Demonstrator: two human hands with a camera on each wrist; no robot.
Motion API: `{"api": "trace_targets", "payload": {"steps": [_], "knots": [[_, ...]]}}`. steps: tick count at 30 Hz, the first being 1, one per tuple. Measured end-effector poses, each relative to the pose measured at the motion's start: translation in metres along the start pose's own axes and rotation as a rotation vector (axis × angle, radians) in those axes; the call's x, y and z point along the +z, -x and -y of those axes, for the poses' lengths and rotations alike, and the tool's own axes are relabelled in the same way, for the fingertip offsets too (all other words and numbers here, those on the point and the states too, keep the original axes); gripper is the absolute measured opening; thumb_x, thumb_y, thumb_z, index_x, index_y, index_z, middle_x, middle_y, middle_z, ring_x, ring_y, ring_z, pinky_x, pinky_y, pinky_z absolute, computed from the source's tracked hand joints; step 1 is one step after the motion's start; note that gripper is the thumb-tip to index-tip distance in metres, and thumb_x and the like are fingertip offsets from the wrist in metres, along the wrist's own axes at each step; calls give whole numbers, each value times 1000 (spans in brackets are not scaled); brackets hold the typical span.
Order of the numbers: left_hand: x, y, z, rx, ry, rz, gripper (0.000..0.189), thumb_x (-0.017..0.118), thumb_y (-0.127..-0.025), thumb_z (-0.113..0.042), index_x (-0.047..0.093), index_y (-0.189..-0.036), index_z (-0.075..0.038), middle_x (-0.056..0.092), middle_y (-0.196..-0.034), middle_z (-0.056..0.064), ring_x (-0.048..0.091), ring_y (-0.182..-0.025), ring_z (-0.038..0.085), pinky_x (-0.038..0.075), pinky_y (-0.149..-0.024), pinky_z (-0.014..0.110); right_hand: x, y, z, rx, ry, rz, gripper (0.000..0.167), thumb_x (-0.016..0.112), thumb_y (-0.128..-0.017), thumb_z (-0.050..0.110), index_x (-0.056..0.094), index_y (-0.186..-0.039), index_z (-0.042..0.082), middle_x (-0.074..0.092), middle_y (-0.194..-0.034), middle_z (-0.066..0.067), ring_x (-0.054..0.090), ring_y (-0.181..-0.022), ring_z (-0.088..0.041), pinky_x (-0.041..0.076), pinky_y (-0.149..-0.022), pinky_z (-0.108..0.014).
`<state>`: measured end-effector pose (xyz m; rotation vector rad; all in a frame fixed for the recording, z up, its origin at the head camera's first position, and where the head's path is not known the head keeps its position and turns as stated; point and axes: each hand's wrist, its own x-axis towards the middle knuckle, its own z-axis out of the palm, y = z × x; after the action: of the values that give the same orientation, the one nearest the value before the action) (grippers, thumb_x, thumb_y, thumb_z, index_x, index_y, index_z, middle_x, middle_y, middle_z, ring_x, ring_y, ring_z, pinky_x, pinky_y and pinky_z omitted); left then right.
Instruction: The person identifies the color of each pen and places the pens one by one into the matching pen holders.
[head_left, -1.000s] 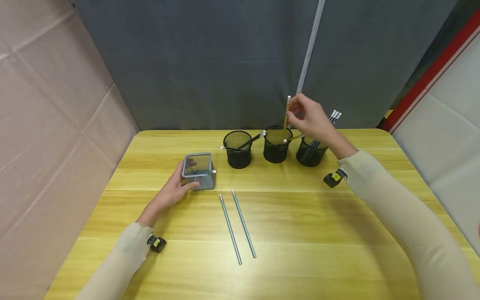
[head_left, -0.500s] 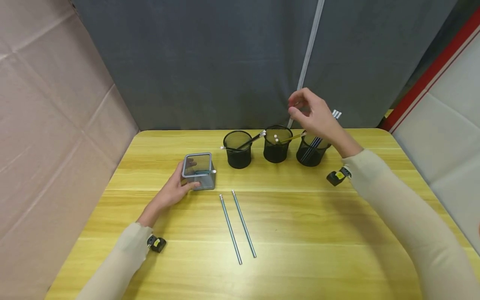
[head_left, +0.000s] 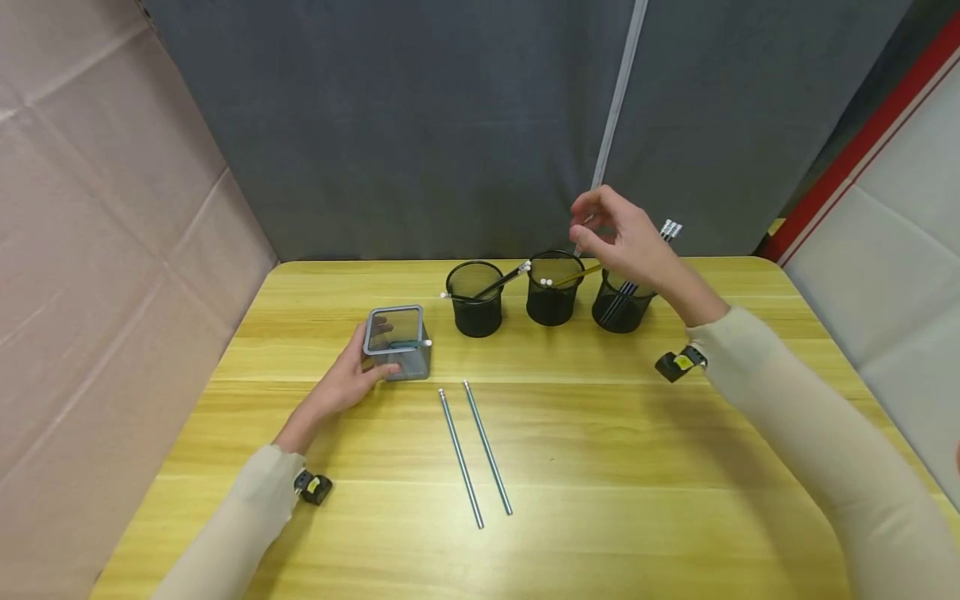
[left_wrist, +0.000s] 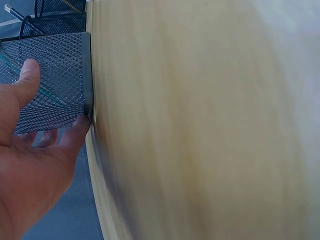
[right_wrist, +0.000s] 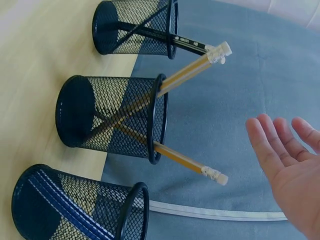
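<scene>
My left hand (head_left: 347,379) grips a square grey mesh pencil holder (head_left: 408,365) that stands on the table, thumb on its near side and fingers round its far side. A teal pencil (head_left: 411,343) leans inside it. My right hand (head_left: 626,237) is in the air above the middle black mesh cup (head_left: 551,308), its fingers loosely bent and holding nothing. In the right wrist view, yellow pencils (right_wrist: 187,74) with white erasers lean opposite ways out of that cup (right_wrist: 107,112). Two teal pencils (head_left: 461,458) lie side by side in front of the holder.
The left black mesh cup (head_left: 478,319) holds black pencils (head_left: 504,282). At the right, another black mesh cup (head_left: 618,315) holds several dark striped pencils (head_left: 630,287), partly behind my right hand. A grey curtain (head_left: 405,133) hangs behind the wooden table (head_left: 615,467).
My right hand has let go of a yellow pencil, which now leans in the middle cup. The hand rose a little, then sank slightly. My left hand and the grey holder have stayed put.
</scene>
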<state>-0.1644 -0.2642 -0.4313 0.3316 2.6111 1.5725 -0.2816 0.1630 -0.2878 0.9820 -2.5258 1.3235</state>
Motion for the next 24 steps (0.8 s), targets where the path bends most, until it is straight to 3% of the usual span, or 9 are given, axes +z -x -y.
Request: {"api": "trace_targets", "payload": {"steps": [6,8,13,17,24], "knots": [[0,0,0,4,1,4,80,67,-99,-6,15,-160,-8,30,-158,25,28,-145,45,27,-116,57,5,10,1,27,31,33,32,59,-102,24,53,-126,4,59,-114,-8,61,-101,-23,54,-87,-44],[0,0,0,3,2,4,80,66,-99,-6,15,-160,-8,30,-158,25,28,-145,45,27,-116,56,6,13,0,32,35,35,31,60,-102,23,54,-125,4,60,-113,-8,61,-100,-22,54,-87,-44],[1,0,-2,0,2,3,81,67,-98,-5,15,-160,-7,30,-158,25,28,-145,44,27,-116,55,8,23,-1,44,35,46,28,62,-102,19,55,-124,3,61,-111,-8,62,-99,-21,55,-84,-32],[1,0,-3,1,-3,3,81,67,-98,-5,14,-160,-7,30,-158,25,29,-145,44,28,-116,55,10,29,-2,51,20,70,27,63,-102,16,55,-124,2,62,-112,-9,62,-100,-21,55,-84,-30],[1,0,-3,-8,1,3,81,67,-98,-5,15,-160,-8,30,-158,24,28,-145,43,27,-116,55,16,45,-7,18,-20,164,27,64,-102,12,56,-124,0,61,-114,-10,64,-102,-23,55,-78,-23]]}}
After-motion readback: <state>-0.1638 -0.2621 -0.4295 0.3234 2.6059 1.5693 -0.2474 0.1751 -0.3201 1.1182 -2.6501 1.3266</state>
